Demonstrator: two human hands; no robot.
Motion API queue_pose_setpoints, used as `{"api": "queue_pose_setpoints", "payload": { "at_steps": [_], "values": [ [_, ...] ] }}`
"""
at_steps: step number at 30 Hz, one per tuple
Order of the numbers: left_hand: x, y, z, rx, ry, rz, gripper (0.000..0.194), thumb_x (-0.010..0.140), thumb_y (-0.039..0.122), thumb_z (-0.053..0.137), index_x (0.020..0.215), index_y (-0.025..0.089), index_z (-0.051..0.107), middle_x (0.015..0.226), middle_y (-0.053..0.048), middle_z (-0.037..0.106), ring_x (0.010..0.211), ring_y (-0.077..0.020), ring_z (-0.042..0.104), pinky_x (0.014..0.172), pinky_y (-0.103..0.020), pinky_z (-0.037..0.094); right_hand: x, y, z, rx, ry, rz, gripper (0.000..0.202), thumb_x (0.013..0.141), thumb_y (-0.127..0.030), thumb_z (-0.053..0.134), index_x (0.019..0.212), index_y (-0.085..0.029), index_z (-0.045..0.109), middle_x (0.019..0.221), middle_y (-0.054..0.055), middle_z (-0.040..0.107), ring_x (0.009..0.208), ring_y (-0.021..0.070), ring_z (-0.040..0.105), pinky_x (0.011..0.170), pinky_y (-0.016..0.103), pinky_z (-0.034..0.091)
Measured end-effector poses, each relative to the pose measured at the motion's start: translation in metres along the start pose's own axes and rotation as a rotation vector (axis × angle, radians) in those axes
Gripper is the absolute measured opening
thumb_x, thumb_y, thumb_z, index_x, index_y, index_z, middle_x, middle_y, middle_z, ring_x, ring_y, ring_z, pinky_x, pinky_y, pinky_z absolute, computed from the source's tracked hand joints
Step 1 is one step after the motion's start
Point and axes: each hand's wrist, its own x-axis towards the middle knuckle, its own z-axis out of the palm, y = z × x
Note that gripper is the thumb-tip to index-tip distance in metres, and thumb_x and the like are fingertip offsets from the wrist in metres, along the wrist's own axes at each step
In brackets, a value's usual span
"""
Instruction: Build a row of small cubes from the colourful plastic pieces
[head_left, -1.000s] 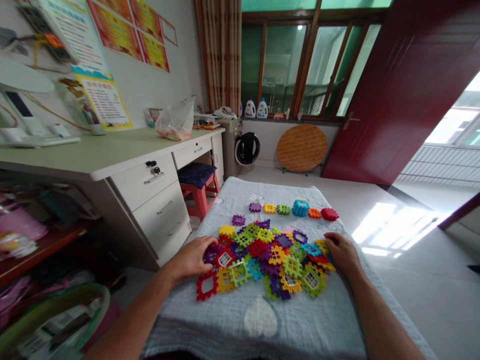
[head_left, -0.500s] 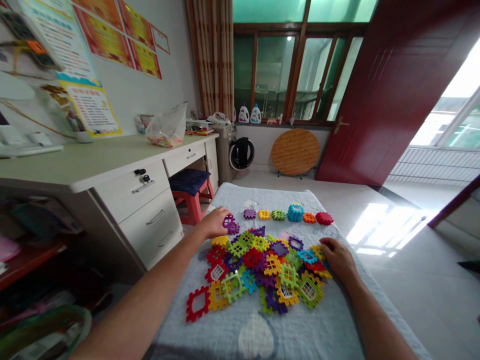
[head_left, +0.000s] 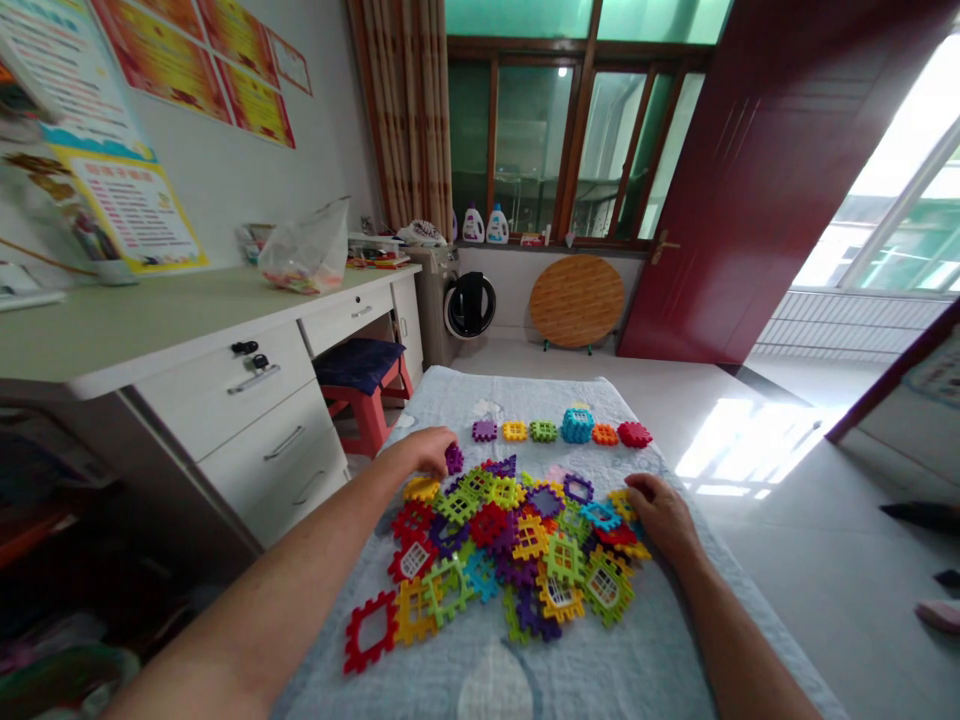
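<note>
My left hand [head_left: 432, 450] is closed at the far left edge of a loose pile of plastic building tiles. Its fingers are on a purple tile [head_left: 454, 458], which they mostly cover. A yellow tile [head_left: 421, 489] lies just below that hand. My right hand [head_left: 663, 512] rests at the pile's right side, fingers loosely bent and touching the edge of a yellow tile [head_left: 621, 503]. Between the hands lie overlapping notched tiles in several colours, among them a red tile [head_left: 489, 524], a green tile [head_left: 564, 557] and a red frame [head_left: 370, 632] at the near left.
Behind the pile runs a row: a purple tile [head_left: 484, 430], a yellow one, a green one, a blue assembled block [head_left: 577, 426], an orange piece and a red block [head_left: 635, 434]. A pale blue cloth [head_left: 585, 665] covers the table. A desk [head_left: 187, 320] and stool [head_left: 364, 370] stand left.
The view has shifted slightly to the right. My left hand has turned over the purple pieces, so less of them shows. My right hand stays by the same yellow tile.
</note>
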Motion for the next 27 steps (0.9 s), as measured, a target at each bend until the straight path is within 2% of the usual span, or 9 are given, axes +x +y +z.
{"api": "queue_pose_setpoints", "payload": {
  "at_steps": [8,13,17,20,27],
  "values": [
    [-0.001,0.002,0.003,0.031,0.002,0.018,0.034,0.048,0.022,0.067,0.082,0.021,0.068,0.082,0.000,0.069,0.079,-0.0196,0.062,0.067,-0.024,0.045,0.000,0.002,0.001,0.013,-0.006,0.007,0.031,0.071,-0.036,0.047,0.090,-0.018,0.064,0.086,0.005,0.067,0.078,0.0190,0.061,0.075,0.031,0.047],
    [0.005,0.002,-0.009,0.053,0.050,0.036,0.034,0.047,0.025,0.069,0.080,0.020,0.067,0.084,-0.001,0.067,0.079,-0.0197,0.061,0.065,-0.023,0.044,0.000,0.001,0.001,0.031,0.007,-0.006,0.030,0.071,-0.035,0.046,0.088,-0.018,0.064,0.086,0.005,0.067,0.077,0.0186,0.061,0.076,0.031,0.047],
    [0.022,0.011,-0.028,0.057,0.171,0.041,0.040,0.054,0.028,0.065,0.093,0.018,0.064,0.099,-0.005,0.064,0.089,-0.0204,0.059,0.074,-0.024,0.044,-0.001,-0.001,0.000,0.035,0.012,-0.009,0.030,0.071,-0.034,0.046,0.088,-0.018,0.064,0.087,0.005,0.067,0.078,0.0183,0.061,0.076,0.030,0.047],
    [0.041,0.021,-0.035,0.050,0.209,0.026,0.043,0.054,0.029,0.065,0.096,0.017,0.063,0.103,-0.006,0.063,0.091,-0.0212,0.059,0.077,-0.024,0.044,-0.001,-0.002,0.000,0.023,0.020,-0.014,0.029,0.071,-0.033,0.046,0.088,-0.017,0.065,0.086,0.005,0.067,0.078,0.0184,0.061,0.076,0.030,0.047],
    [0.080,0.028,-0.024,0.001,0.159,-0.043,0.044,0.047,0.023,0.067,0.090,0.017,0.065,0.101,-0.006,0.064,0.087,-0.0232,0.061,0.069,-0.026,0.046,-0.001,-0.001,0.001,0.003,0.011,-0.022,0.028,0.072,-0.031,0.046,0.088,-0.017,0.064,0.087,0.005,0.067,0.078,0.0182,0.061,0.076,0.030,0.047]
  ]
}}
